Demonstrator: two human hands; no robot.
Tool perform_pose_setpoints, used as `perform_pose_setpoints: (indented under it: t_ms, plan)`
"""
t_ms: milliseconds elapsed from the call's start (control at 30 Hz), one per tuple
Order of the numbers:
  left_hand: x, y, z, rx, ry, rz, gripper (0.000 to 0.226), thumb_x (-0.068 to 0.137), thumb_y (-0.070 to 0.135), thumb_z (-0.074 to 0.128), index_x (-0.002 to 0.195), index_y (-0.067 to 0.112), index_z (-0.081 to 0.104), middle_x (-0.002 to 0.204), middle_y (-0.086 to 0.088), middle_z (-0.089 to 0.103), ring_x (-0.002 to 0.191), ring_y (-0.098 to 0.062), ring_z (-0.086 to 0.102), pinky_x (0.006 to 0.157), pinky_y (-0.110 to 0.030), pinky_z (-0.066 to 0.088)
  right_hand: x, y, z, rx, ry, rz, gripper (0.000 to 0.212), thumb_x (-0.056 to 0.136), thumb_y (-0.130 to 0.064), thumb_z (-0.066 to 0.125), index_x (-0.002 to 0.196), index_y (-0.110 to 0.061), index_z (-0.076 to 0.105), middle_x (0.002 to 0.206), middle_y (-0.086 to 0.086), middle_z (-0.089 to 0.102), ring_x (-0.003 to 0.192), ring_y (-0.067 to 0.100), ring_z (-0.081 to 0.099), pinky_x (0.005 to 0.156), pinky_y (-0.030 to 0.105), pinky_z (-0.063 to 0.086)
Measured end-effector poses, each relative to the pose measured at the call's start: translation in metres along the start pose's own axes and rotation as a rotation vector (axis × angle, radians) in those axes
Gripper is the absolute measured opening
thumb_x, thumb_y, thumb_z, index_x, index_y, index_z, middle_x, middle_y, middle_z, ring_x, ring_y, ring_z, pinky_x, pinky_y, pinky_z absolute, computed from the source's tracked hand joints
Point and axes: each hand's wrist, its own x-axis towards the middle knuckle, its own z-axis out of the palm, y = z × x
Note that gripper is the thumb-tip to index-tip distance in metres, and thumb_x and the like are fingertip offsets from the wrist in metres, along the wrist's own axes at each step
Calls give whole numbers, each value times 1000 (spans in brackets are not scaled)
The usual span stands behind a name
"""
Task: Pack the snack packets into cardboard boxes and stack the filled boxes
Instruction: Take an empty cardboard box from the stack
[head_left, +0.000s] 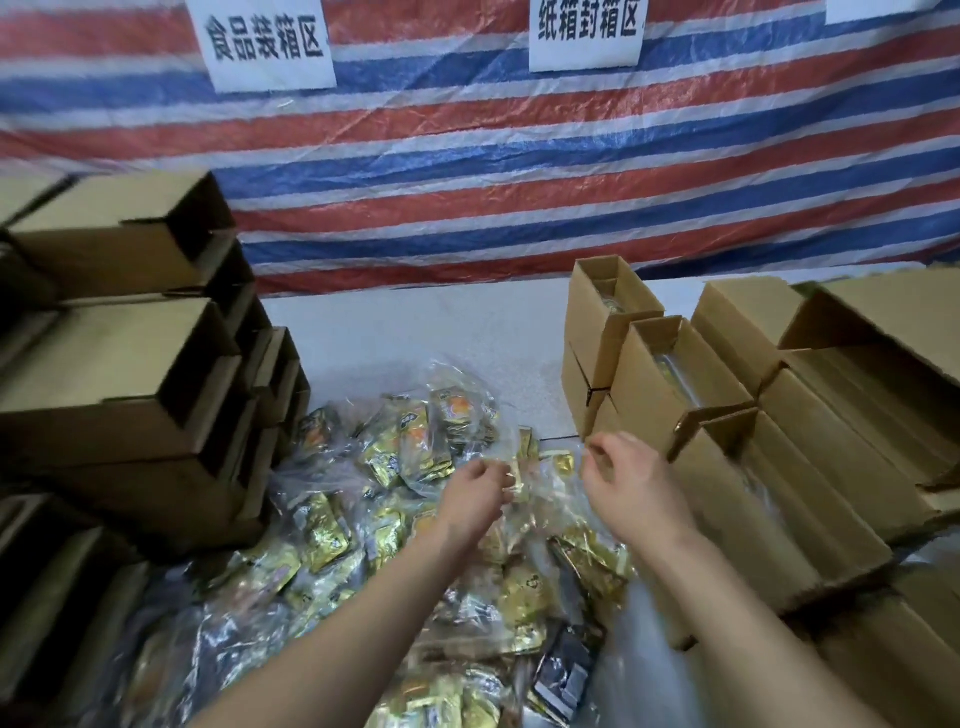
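Left hand (475, 491) pinches a gold snack packet (514, 475); right hand (621, 480), fingers curled, apparently tugs the clear bag (452, 405): open it wide first.

White table (415, 332), heaped snack packets (395, 519), cardboard boxes stacked left (119, 358), right (727, 415)

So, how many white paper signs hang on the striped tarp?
3: one sign at upper left, one at upper centre, and one at the top right, mostly cut off by the frame.
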Motion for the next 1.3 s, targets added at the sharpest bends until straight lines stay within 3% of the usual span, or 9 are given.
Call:
perform_pose_setpoints:
  t_ms: [133,267,400,500,600,733,867,1100,1300]
  plan:
    - [-11,-9,-71,18,158,34,22,103,20,46,99,11,66,95,-5,67,76,-12,59,63,-24,43,6,-47,47,36,-112,-80,20,98,-26,53,98,-13,69,92,-1,65,88,18,62,77,36,51]
    - [-26,-20,-128,85,280,60,26,101,24,49,97,9,69,89,0,69,76,-13,59,67,-28,44,2,-93,84,93,-242,-135,23,99,-30,53,112,-19,68,99,-6,63,88,11,62,71,25,44]
    - [-40,-28,-168,126,354,85,25,99,26,51,94,10,68,91,-6,70,83,-22,65,69,-31,49,-7,-128,110,136,-310,-151,23,99,-33,54,118,-26,66,95,-19,58,68,-4,60,52,8,40]
    - [-45,-31,-191,139,402,92,21,99,27,53,89,18,68,90,-3,72,87,-21,67,70,-29,50,-12,-148,123,183,-338,-149,18,99,-32,54,113,-29,65,98,-20,60,80,-6,59,68,10,44]
    - [-49,-26,-212,188,486,135,16,99,30,53,96,21,65,94,2,68,91,-15,63,69,-25,47,-12,-164,131,187,-370,-155,26,99,-32,52,120,-22,64,107,-11,63,94,3,59,85,29,52]
    - [-46,-7,-244,583,743,370,41,98,33,56,132,11,55,129,-2,56,124,-18,49,108,-37,41,-11,-180,136,183,-399,-153,30,98,-34,53,124,-22,64,108,-11,64,95,3,60,89,30,53]
    - [-30,29,-278,883,899,512,58,95,42,57,144,12,45,151,-11,40,143,-27,30,121,-44,19,3,-208,134,197,-388,-196,36,99,-36,53,131,-20,59,113,-10,61,104,8,60,91,27,49]
    - [5,58,-324,1308,869,324,79,93,60,47,156,19,24,165,-14,16,153,-32,8,121,-50,3,35,-264,123,189,-362,-276,49,100,-37,50,145,-19,46,145,-1,52,131,16,49,106,34,39]
    - [6,62,-324,1357,803,252,54,99,34,38,148,12,37,154,-13,39,144,-34,30,119,-52,25,43,-280,125,158,-389,-273,50,100,-36,48,147,-19,43,149,-1,47,134,18,46,107,36,39]
